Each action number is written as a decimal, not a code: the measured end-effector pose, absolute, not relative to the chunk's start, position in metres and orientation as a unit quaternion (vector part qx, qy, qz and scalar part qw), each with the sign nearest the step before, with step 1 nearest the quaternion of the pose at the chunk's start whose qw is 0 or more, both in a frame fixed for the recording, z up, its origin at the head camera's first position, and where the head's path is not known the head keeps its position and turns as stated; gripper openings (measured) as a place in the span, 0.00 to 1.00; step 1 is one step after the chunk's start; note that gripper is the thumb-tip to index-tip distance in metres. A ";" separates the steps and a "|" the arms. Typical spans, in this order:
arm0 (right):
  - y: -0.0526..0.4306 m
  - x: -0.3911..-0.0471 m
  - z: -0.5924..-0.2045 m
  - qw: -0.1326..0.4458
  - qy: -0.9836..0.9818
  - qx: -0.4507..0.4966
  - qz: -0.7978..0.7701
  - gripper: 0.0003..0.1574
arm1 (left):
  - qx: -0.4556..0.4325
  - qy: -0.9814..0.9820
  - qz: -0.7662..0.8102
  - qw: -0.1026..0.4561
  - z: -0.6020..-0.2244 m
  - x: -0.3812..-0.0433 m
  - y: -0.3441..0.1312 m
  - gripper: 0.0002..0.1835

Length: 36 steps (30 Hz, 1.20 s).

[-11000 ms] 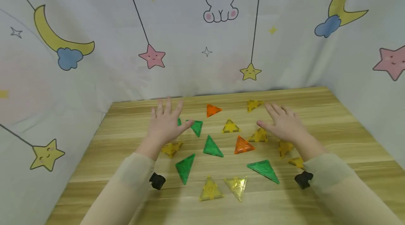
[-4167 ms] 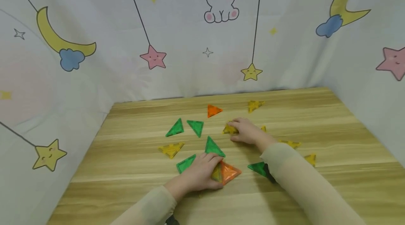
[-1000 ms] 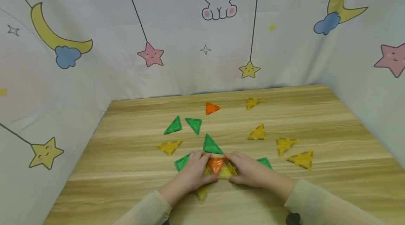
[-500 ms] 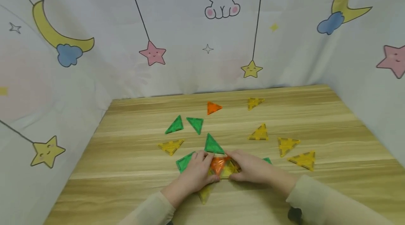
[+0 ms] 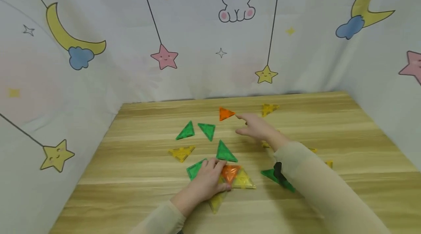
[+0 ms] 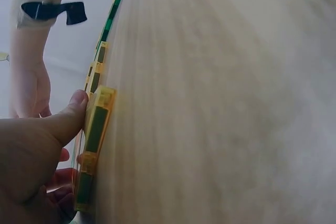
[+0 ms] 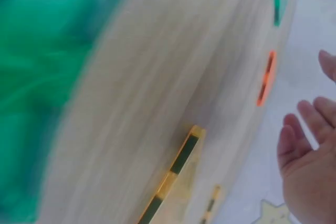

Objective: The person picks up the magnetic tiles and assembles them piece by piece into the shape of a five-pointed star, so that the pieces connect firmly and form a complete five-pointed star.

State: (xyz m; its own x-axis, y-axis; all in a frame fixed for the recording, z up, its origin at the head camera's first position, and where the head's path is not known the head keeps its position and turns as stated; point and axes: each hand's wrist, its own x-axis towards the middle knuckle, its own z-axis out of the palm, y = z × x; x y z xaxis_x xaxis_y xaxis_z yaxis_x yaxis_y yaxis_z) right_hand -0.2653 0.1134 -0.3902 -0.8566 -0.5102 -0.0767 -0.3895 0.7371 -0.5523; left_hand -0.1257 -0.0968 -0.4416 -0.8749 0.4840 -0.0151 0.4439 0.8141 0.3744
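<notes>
My left hand point(image 5: 208, 179) holds a flat cluster of translucent triangular magnetic tiles at the front middle of the table, thumb on the near side, fingers curled over the far side. In that cluster an orange tile point(image 5: 231, 172) sits beside a yellow tile point(image 5: 243, 181), and another yellow tile point(image 5: 217, 203) points toward me; my palm hides part of it. The left wrist view shows the thumb against a yellow tile's edge point(image 6: 96, 129). My right hand point(image 5: 256, 126) reaches above the table, fingers extended and holding nothing, fingertips near a loose orange tile point(image 5: 226, 113).
Loose green tiles point(image 5: 186, 130) lie at the left and centre, one green tile point(image 5: 225, 152) just behind the cluster. A yellow tile point(image 5: 182, 153) is at the left, another yellow tile point(image 5: 269, 109) at the back. The right forearm covers part of a green tile point(image 5: 269, 174). A printed curtain point(image 5: 197, 80) stands behind.
Over these frames, yellow tiles and an orange tile were joined in front. Just now my right hand let go of the cluster's yellow tile and moved away toward the back; the left stayed.
</notes>
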 end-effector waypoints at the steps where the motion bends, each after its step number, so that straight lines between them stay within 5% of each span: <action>1: 0.112 -0.270 -0.392 0.115 0.927 -0.236 -0.267 0.41 | 0.244 0.950 0.185 0.056 -0.442 -0.126 -0.097 0.38; 26: 0.091 -0.305 -0.413 0.178 0.956 -0.158 -0.168 0.42 | 0.253 0.946 0.190 0.063 -0.447 -0.127 -0.090 0.38; 36: 0.086 -0.292 -0.411 0.146 0.949 -0.261 -0.095 0.32 | 0.229 0.952 0.193 0.063 -0.444 -0.127 -0.100 0.38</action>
State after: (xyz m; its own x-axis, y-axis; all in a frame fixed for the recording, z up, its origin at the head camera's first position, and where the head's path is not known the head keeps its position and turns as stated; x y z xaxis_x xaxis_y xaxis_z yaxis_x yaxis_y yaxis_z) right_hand -0.2917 0.0855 -0.4114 -0.8213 -0.5230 -0.2281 -0.4671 0.8459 -0.2576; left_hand -0.1270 -0.1004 -0.4442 -0.8875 0.4597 -0.0309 0.4113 0.8209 0.3962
